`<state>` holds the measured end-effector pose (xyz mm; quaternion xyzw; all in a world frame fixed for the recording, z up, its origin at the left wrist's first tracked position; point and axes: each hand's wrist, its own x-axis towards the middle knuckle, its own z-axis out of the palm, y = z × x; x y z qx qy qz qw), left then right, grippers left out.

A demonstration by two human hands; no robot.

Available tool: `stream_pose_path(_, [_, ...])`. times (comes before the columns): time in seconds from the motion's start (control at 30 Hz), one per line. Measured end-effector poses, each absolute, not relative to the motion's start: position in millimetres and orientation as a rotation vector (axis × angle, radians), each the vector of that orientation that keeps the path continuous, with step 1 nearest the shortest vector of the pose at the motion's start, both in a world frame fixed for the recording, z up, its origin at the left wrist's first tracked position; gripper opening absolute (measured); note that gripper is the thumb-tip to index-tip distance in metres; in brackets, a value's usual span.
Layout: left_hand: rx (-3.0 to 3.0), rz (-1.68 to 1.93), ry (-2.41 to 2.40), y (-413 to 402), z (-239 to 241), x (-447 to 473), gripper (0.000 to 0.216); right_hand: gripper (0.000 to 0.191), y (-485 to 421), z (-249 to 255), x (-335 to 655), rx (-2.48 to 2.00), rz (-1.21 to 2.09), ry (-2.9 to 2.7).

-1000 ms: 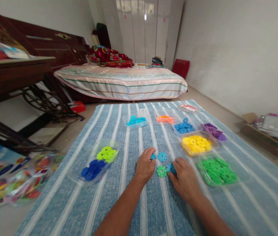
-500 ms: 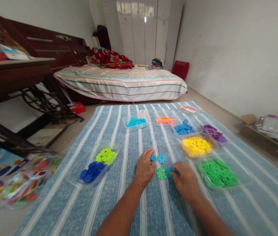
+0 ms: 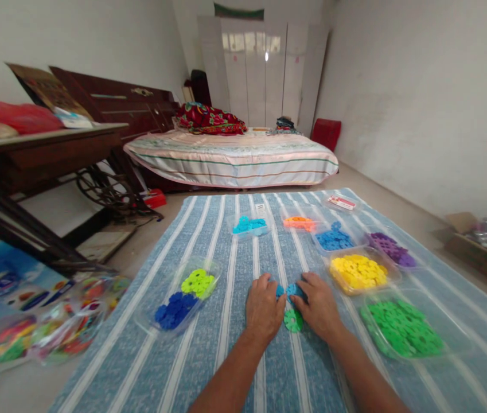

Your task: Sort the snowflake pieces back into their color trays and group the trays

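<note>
My left hand [image 3: 266,306] is low over the striped cloth, its fingers closed round a blue notched plastic disc [image 3: 280,291], mostly hidden by them. Close on its right, my right hand [image 3: 318,304] has thumb and fingers on another blue disc [image 3: 293,291]; whether a further disc lies under those fingers I cannot tell. The two blue pieces are almost edge to edge. Just below them, between the hands, a green notched disc [image 3: 293,320] lies flat on the cloth.
Clear tubs of notched discs stand around: green [image 3: 402,327], yellow [image 3: 359,272], purple [image 3: 392,248], blue [image 3: 333,238], orange [image 3: 299,222] and light blue [image 3: 249,225]. At left, one tub [image 3: 144,321] holds dark blue and lime discs. A bed [image 3: 234,158] stands beyond.
My right hand has moved up from beside the green disc to the blue disc above it. Both hands are now closer together. The camera view has tilted up and shifted left.
</note>
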<state>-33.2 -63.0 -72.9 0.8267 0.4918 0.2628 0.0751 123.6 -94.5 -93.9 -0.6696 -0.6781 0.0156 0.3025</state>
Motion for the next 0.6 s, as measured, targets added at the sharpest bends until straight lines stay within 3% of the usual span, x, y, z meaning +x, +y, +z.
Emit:
stream_pose_path(0.3, [2.095,0.782,1.319,-63,-62,-36,0.013,0.011,-94,-100,127,-1.585,0.271,-1.506])
stream_pose_path(0.6, [1.716,0.867,1.107,-68,-56,-22,0.019,0.021,-97,-95,120,-1.453,0.508,-1.339])
